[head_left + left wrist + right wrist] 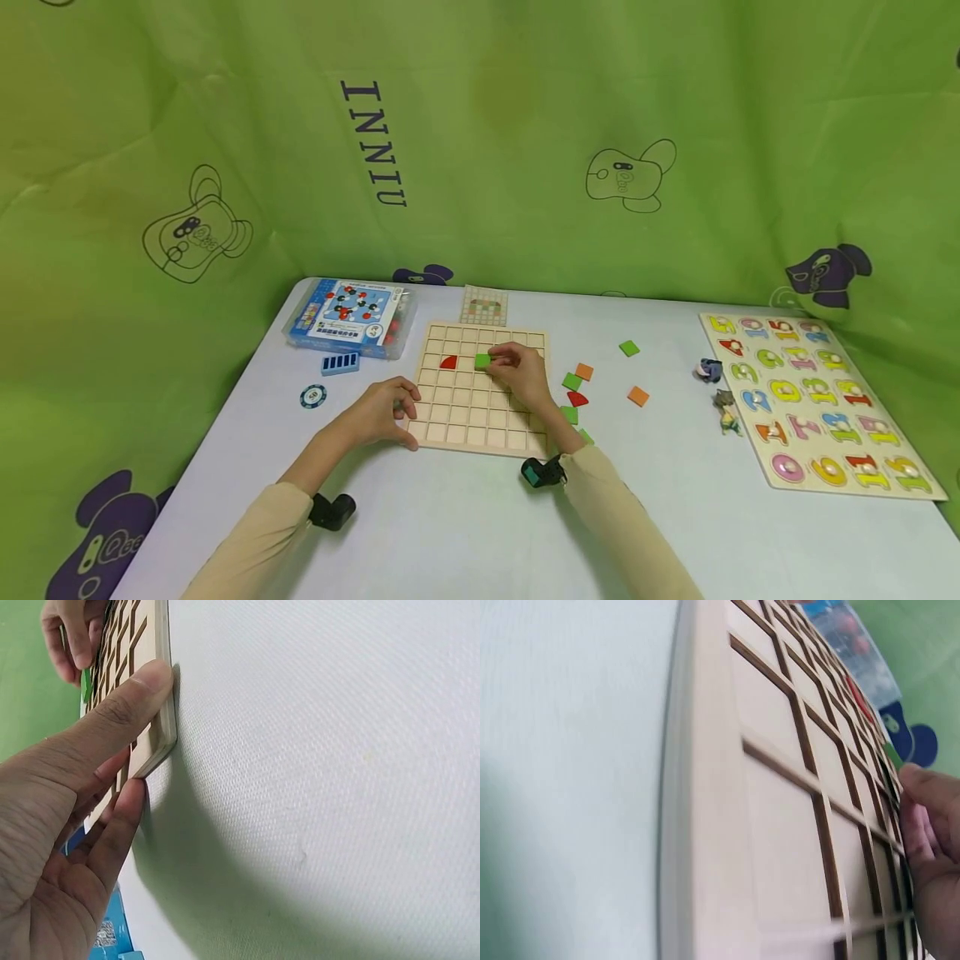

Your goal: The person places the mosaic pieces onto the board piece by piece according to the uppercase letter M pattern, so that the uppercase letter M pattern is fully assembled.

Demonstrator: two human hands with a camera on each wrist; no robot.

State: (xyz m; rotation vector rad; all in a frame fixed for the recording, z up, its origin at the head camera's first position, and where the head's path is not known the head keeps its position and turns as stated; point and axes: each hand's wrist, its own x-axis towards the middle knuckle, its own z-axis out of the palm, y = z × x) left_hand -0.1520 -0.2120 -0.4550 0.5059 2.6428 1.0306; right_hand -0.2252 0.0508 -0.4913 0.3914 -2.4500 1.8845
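Green square tile (482,361), judged light and stiff, sits pinched by its edges in right hand (517,371); left hand (382,410) grips wooden grid board (457,417) corner

Both my arms reach fwd from the lower edge, beige sleeves to the wrists, a small black cam strapped at each wrist. My left hand (382,412) lies low, fingers (112,720) curled, thumb and forefinger clamping a flat edge betw. them. My right hand (521,371) is stretched further out, wrist bent, fingertips (501,358) pinched together on a small piece. Hands well apart.
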